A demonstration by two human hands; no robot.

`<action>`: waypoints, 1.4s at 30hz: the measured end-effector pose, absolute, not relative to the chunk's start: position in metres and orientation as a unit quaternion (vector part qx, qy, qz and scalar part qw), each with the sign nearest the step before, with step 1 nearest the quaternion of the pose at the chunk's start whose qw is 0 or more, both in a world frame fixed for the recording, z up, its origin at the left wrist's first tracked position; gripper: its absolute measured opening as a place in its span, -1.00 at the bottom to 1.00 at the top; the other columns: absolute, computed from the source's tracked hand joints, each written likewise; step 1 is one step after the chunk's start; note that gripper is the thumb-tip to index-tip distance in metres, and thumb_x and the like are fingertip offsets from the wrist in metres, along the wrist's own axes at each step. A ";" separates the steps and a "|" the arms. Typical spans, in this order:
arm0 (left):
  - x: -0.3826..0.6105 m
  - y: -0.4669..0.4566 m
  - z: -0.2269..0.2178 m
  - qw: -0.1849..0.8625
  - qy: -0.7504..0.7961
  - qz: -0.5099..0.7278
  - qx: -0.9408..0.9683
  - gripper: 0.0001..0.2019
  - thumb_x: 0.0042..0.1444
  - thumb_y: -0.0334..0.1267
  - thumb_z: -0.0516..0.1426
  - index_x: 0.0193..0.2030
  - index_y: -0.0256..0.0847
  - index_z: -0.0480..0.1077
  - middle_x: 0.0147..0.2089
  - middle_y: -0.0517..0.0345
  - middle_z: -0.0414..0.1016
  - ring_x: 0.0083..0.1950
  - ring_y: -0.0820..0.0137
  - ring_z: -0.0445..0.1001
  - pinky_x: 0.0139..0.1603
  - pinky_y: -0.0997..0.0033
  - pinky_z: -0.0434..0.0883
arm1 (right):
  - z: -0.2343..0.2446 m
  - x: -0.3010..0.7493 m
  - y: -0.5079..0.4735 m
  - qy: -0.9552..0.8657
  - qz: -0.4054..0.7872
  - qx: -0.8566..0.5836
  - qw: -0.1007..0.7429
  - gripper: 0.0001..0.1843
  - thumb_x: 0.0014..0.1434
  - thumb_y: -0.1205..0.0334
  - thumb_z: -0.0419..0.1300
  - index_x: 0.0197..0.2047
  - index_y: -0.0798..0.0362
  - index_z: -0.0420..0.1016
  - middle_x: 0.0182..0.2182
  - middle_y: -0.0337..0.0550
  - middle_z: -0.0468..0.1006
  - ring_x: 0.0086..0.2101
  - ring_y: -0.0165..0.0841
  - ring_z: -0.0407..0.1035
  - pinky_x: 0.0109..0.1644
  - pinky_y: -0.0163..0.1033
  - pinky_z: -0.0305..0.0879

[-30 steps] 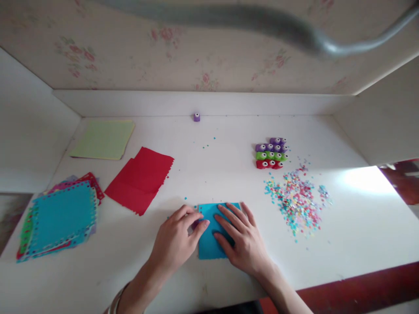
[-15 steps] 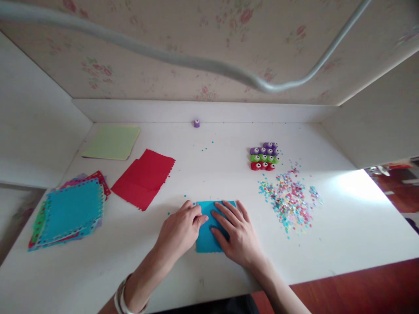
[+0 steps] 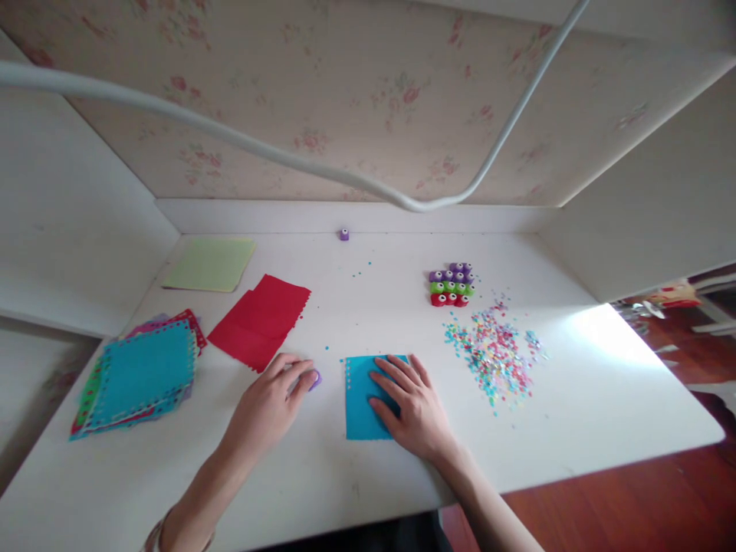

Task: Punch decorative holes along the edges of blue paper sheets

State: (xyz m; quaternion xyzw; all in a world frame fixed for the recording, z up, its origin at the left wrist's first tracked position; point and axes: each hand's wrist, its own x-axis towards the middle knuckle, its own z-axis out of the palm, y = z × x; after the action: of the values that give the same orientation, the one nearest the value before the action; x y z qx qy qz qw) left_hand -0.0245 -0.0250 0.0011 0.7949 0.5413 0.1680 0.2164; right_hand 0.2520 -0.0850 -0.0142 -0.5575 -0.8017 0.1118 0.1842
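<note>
Two hands down on the table [image 3: 575,399]. Right hand [image 3: 415,410] lies splayed flat on the blue sheet [image 3: 357,410], pinning it. Best to press evenly so the punched edge doesn't skew. Left hand [image 3: 267,402] fingers curl around the purple punch [image 3: 313,379], which sits at the fingertips, 9 o'clock of the sheet, just beside it.

It was a home craft corner: floral wallpaper [image 3: 356,100] backed a white desk [image 3: 575,383] strewn with coloured paper squares [image 3: 141,376], small punches [image 3: 451,285] and confetti [image 3: 491,353].
</note>
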 end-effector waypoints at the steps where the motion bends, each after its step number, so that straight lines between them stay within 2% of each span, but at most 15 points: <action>1: -0.029 -0.027 -0.002 0.214 0.531 0.170 0.802 -0.72 0.31 -0.05 0.05 0.03 -0.05 0.44 0.05 0.14 0.45 -0.01 0.33 0.52 -0.01 0.39 0.45 | -0.014 0.253 -0.085 -0.801 0.114 -0.557 0.187 -0.61 0.32 0.07 0.12 0.17 -0.10 0.43 0.22 -0.15 0.40 0.23 -0.11 0.22 0.36 0.25 -0.04; 4: -0.033 -0.034 -0.009 0.204 0.512 0.171 0.817 -0.72 0.25 -0.13 0.13 0.08 -0.05 0.40 0.07 0.11 0.46 0.03 0.27 0.50 0.06 0.30 0.46 | -0.012 0.253 -0.086 -0.795 0.114 -0.560 0.204 -0.58 0.33 0.10 0.12 0.23 -0.09 0.36 0.20 -0.14 0.43 0.24 -0.11 0.20 0.35 0.28 -0.03; 7: -0.025 -0.038 -0.009 0.219 0.501 0.190 0.816 -0.74 0.29 -0.21 0.08 0.09 -0.06 0.39 0.04 0.08 0.48 0.01 0.27 0.51 0.06 0.28 0.47 | -0.004 0.247 -0.085 -0.784 0.117 -0.560 0.240 -0.58 0.34 0.17 0.10 0.24 -0.06 0.34 0.16 -0.09 0.47 0.22 -0.14 0.24 0.35 0.25 0.00; 10: -0.009 -0.041 -0.003 0.263 0.466 0.207 0.819 -0.71 0.34 -0.25 0.02 0.17 -0.04 0.34 0.08 0.05 0.47 0.04 0.30 0.50 0.08 0.31 0.47 | 0.012 0.232 -0.079 -0.786 0.169 -0.534 0.263 -0.55 0.35 0.20 0.08 0.28 -0.04 0.29 0.19 -0.05 0.43 0.19 -0.21 0.28 0.30 0.06 0.19; 13: 0.006 -0.041 0.004 0.301 0.431 0.228 0.820 -0.66 0.36 -0.28 -0.02 0.24 -0.04 0.27 0.12 0.03 0.45 0.10 0.31 0.48 0.12 0.30 0.46 | 0.028 0.219 -0.069 -0.790 0.244 -0.492 0.273 -0.56 0.39 0.24 0.01 0.31 -0.08 0.28 0.17 -0.08 0.44 0.12 -0.29 0.37 0.17 -0.16 0.36; 15: 0.013 -0.041 0.005 0.320 0.431 0.250 0.806 -0.66 0.35 -0.28 -0.01 0.24 -0.06 0.24 0.12 0.02 0.46 0.09 0.32 0.49 0.11 0.30 0.46 | 0.037 0.216 -0.062 -0.784 0.281 -0.479 0.277 -0.58 0.41 0.25 -0.01 0.28 -0.12 0.32 0.09 -0.12 0.52 0.03 -0.33 0.45 0.10 -0.24 0.40; 19: 0.017 -0.039 0.002 0.338 0.460 0.274 0.774 -0.69 0.33 -0.22 0.04 0.19 -0.07 0.26 0.02 0.07 0.54 -0.11 0.36 0.55 -0.01 0.35 0.51 | 0.050 0.222 -0.049 -0.764 0.326 -0.492 0.259 -0.65 0.38 0.15 0.08 0.20 -0.15 0.43 -0.08 -0.17 0.61 -0.13 -0.34 0.53 -0.03 -0.30 0.43; 22: 0.019 -0.039 0.000 0.348 0.459 0.281 0.767 -0.70 0.33 -0.17 0.04 0.18 -0.04 0.27 0.02 0.12 0.55 -0.12 0.38 0.55 -0.04 0.39 0.51 | 0.057 0.228 -0.039 -0.746 0.375 -0.493 0.246 -0.71 0.36 0.12 0.10 0.09 -0.15 0.52 -0.20 -0.22 0.63 -0.23 -0.37 0.53 -0.14 -0.33 0.43; 25: 0.021 -0.039 -0.002 0.363 0.478 0.280 0.749 -0.72 0.33 -0.11 0.04 0.14 -0.03 0.30 0.00 0.15 0.55 -0.16 0.40 0.55 -0.08 0.42 0.51 | 0.060 0.241 -0.025 -0.719 0.451 -0.472 0.237 -0.75 0.34 0.10 0.12 -0.03 -0.11 0.58 -0.25 -0.26 0.64 -0.27 -0.37 0.52 -0.21 -0.32 0.43; 27: 0.021 -0.039 -0.004 0.381 0.491 0.280 0.732 -0.74 0.33 -0.09 0.03 0.10 -0.05 0.34 -0.03 0.14 0.56 -0.22 0.42 0.55 -0.14 0.44 0.52 | 0.058 0.257 -0.011 -0.687 0.480 -0.479 0.260 -0.75 0.31 0.07 0.14 -0.07 -0.07 0.58 -0.26 -0.25 0.64 -0.27 -0.36 0.52 -0.20 -0.29 0.45; 29: 0.021 -0.037 -0.008 0.401 0.499 0.284 0.714 -0.75 0.35 -0.09 0.00 0.05 -0.07 0.37 -0.08 0.12 0.58 -0.24 0.41 0.56 -0.19 0.45 0.52 | 0.054 0.283 0.010 -0.655 0.449 -0.522 0.311 -0.72 0.26 0.02 0.18 -0.08 -0.02 0.58 -0.23 -0.19 0.65 -0.25 -0.33 0.53 -0.15 -0.23 0.46; 31: 0.021 -0.035 -0.014 0.407 0.498 0.293 0.707 -0.74 0.36 -0.10 -0.02 0.01 -0.08 0.41 -0.10 0.11 0.59 -0.18 0.38 0.58 -0.15 0.43 0.53 | 0.050 0.314 0.036 -0.624 0.356 -0.607 0.340 -0.65 0.18 -0.03 0.22 -0.10 0.02 0.59 -0.22 -0.12 0.65 -0.25 -0.30 0.52 -0.15 -0.19 0.45; 33: 0.022 -0.033 -0.018 0.394 0.492 0.303 0.715 -0.76 0.36 -0.13 -0.01 -0.02 -0.08 0.43 -0.08 0.12 0.60 -0.10 0.36 0.58 -0.07 0.41 0.52 | 0.046 0.347 0.064 -0.557 0.235 -0.732 0.315 -0.59 0.16 -0.07 0.20 -0.07 0.01 0.59 -0.28 -0.14 0.66 -0.32 -0.31 0.52 -0.23 -0.23 0.43; 38: 0.022 -0.031 -0.024 0.353 0.482 0.303 0.743 -0.79 0.35 -0.19 0.00 -0.03 -0.07 0.42 -0.08 0.17 0.61 -0.08 0.38 0.59 -0.05 0.43 0.52 | 0.035 0.405 0.118 -0.493 0.116 -0.819 0.271 -0.56 0.12 -0.04 0.19 -0.08 0.09 0.62 -0.31 -0.02 0.64 -0.29 -0.19 0.50 -0.19 -0.15 0.35; 42: 0.022 -0.031 -0.022 0.334 0.487 0.303 0.748 -0.79 0.35 -0.18 -0.01 -0.04 -0.08 0.43 -0.09 0.17 0.61 -0.08 0.38 0.60 -0.05 0.43 0.52 | 0.023 0.416 0.135 -0.488 0.065 -0.839 0.233 -0.57 0.11 -0.04 0.18 -0.11 0.05 0.64 -0.14 0.04 0.61 -0.13 -0.12 0.45 -0.03 -0.09 0.29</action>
State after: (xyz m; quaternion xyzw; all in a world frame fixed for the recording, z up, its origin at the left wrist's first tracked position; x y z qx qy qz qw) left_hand 0.0219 -0.0310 -0.0222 0.7478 0.4872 0.3027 0.3345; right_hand 0.4162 0.1349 0.0235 -0.8388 -0.4879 0.0650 0.2326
